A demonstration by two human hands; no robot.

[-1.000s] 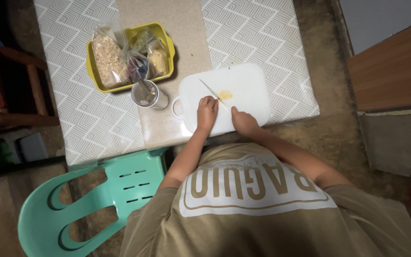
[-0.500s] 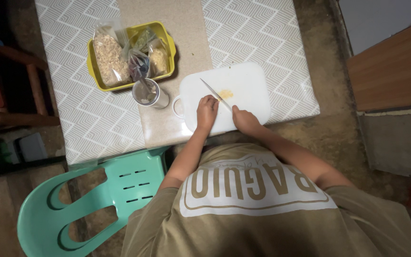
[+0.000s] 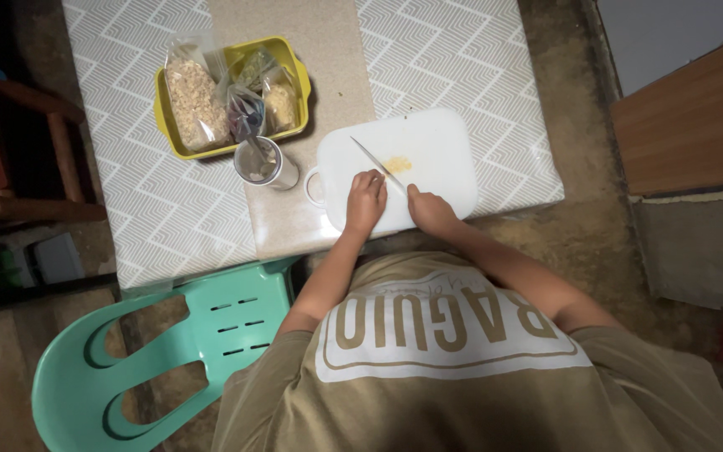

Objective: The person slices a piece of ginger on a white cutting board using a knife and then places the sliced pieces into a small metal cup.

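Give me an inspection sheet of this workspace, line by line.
Surface: table under a zigzag-patterned cover with a plain tan strip down the middle.
Job's things: white cutting board; small pile of yellow chopped bits; knife.
Clutter: yellow dish holding clear bags of dry ingredients; metal cup beside the board.
Hands: left hand rests on the board at the knife; right hand sits by the knife's handle end; which one grips it is unclear.
Cables: nothing seen.
Surroundings: green plastic chair, wooden furniture on both sides.

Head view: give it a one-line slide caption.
Right hand holds a knife over yellow bits on a white cutting board; left hand rests beside.
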